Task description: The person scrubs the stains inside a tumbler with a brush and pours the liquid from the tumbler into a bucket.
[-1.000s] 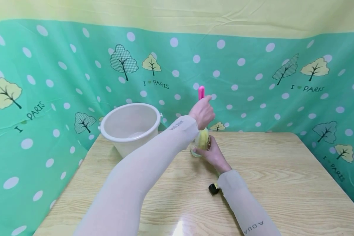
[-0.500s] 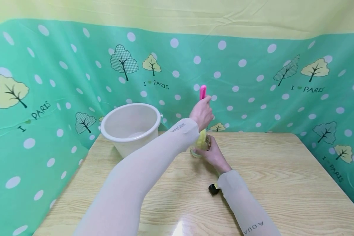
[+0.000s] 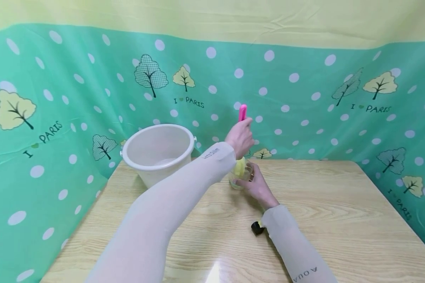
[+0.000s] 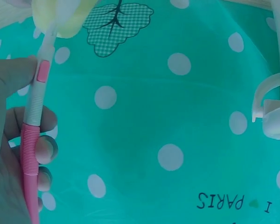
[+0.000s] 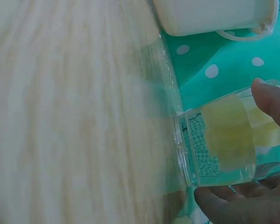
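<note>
My left hand (image 3: 240, 137) grips the pink-and-white handle (image 4: 32, 112) of a sponge brush, with the thumb along its pink button. The handle's pink end points up above the fist in the head view. At its lower end, the yellow sponge head (image 3: 239, 167) sits inside a clear drinking glass (image 5: 196, 172). Fingers and thumb of my right hand (image 3: 257, 186) curl round the glass from the right side. Its base is on the wooden table (image 3: 304, 204). Through the glass wall, the right wrist view shows the yellow sponge well down inside.
Left of the glass, behind my left forearm, stands a white bucket (image 3: 146, 173) with a handle. A small black object (image 3: 257, 228) is by my right sleeve. Green dotted cloth (image 3: 290, 94) hangs close behind the table and along both sides.
My left hand and the sponge head have shifted slightly left within the glass. The right hand keeps its hold on the glass in the same place.
</note>
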Action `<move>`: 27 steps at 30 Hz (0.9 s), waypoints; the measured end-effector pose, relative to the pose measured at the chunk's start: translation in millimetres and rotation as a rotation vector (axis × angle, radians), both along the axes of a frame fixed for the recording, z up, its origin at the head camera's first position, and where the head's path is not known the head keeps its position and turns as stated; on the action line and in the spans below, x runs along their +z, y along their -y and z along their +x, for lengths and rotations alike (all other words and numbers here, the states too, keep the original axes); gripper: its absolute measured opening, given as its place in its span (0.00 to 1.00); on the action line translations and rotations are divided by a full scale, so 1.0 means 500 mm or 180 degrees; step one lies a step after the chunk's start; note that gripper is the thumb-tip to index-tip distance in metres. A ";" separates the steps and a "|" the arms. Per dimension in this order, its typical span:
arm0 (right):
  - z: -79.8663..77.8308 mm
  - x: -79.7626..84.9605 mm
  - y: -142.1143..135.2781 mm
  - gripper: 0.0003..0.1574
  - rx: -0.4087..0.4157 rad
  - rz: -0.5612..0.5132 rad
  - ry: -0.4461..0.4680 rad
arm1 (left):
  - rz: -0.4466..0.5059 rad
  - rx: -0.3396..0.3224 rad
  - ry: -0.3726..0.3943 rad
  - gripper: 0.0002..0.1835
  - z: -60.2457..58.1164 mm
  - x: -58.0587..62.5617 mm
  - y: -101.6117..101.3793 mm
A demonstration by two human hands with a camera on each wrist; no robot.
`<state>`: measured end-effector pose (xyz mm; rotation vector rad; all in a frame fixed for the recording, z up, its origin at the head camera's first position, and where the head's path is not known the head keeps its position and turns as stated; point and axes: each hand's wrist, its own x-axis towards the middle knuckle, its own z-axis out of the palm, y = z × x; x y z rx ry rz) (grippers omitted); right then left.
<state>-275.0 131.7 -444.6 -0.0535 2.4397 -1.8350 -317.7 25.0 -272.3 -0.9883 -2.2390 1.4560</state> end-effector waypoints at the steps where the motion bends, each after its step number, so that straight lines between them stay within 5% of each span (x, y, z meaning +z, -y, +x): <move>1: 0.000 0.000 0.000 0.60 0.0000 0.0012 0.0001 | 0.0001 -0.0021 0.0001 0.17 0.000 -0.002 0.001; 14: -0.001 -0.003 0.003 0.59 0.0043 -0.0105 -0.0041 | 0.0057 -0.0271 -0.0015 0.13 0.002 -0.009 0.005; 27: -0.005 -0.006 0.005 0.58 -0.0011 -0.0077 -0.0091 | 0.0194 -0.0241 0.0006 0.14 0.005 0.003 -0.014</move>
